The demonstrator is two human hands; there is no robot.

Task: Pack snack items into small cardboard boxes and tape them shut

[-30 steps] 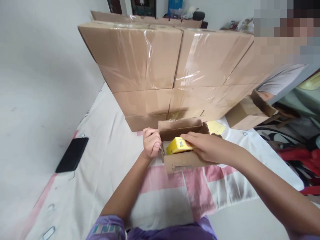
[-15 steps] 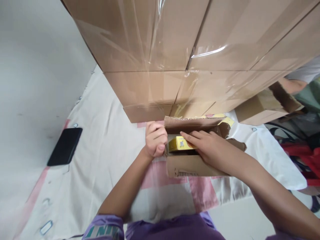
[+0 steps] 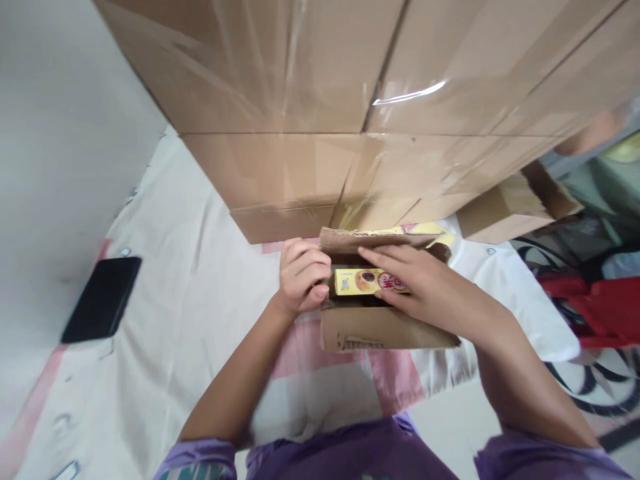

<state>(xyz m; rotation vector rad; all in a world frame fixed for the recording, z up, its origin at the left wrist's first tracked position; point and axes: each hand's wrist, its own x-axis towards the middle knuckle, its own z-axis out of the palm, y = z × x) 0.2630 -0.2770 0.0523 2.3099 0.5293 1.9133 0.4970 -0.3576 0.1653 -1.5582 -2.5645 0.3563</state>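
Observation:
An open cardboard carton (image 3: 390,327) sits on the cloth in front of me, its flaps raised. Inside it is a small yellow snack box (image 3: 350,281) with a picture of a round pastry and red lettering. My left hand (image 3: 304,275) is curled over the carton's left wall, gripping it. My right hand (image 3: 425,283) reaches in from the right, fingers along the far side of the yellow box and thumb along the near side. The palm hides the box's right end.
A tall stack of taped cardboard boxes (image 3: 280,167) rises right behind the carton. A black phone (image 3: 103,300) lies at left by the wall. Another open carton (image 3: 505,207) stands at right, near a co-worker's arm (image 3: 590,137). A red item (image 3: 600,310) is beyond the table's right edge.
The yellow box now shows its printed side level inside the carton, where before it was tilted and more covered. My right hand has shifted on it; the left keeps its hold. The view moved slightly.

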